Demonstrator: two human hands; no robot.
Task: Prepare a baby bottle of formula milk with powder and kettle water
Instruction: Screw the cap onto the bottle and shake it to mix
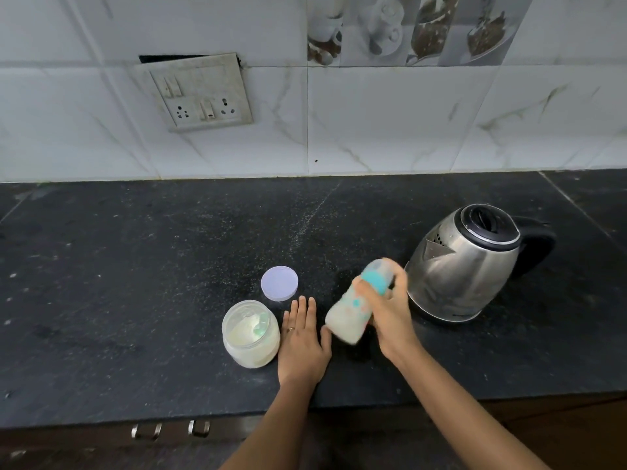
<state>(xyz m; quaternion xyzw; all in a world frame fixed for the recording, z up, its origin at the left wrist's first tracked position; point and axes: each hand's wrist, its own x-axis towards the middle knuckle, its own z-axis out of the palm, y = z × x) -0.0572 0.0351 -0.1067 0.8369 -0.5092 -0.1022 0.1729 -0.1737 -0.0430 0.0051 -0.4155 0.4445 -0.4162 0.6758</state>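
A black, white-speckled stone surface is seen running the width of the view, with a thin seam crossing it towards the back. Behind it, a wall of white marble-patterned tiles is met, topped by a band of picture tiles showing cups and coffee beans. A grimy white switch-and-socket plate is fixed to the wall at a slant, with a dark gap shown behind its upper edge. Below the front edge of the surface, metal drawer handles are visible on dark wood.

The tilted baby bottle with a teal collar and milky contents is grasped around its upper part by the right hand and is held above the surface, just in front of the stainless-steel kettle with black lid and handle. The bottle is blurred. The left hand is laid flat, fingers straight, on the surface between the bottle and the open clear plastic jar of pale powder, in which a green scoop is seen. A round lilac lid is lying just behind the jar.

No writing can be read: the print on the bottle is blurred, and a mark at the kettle's base is too small to tell.
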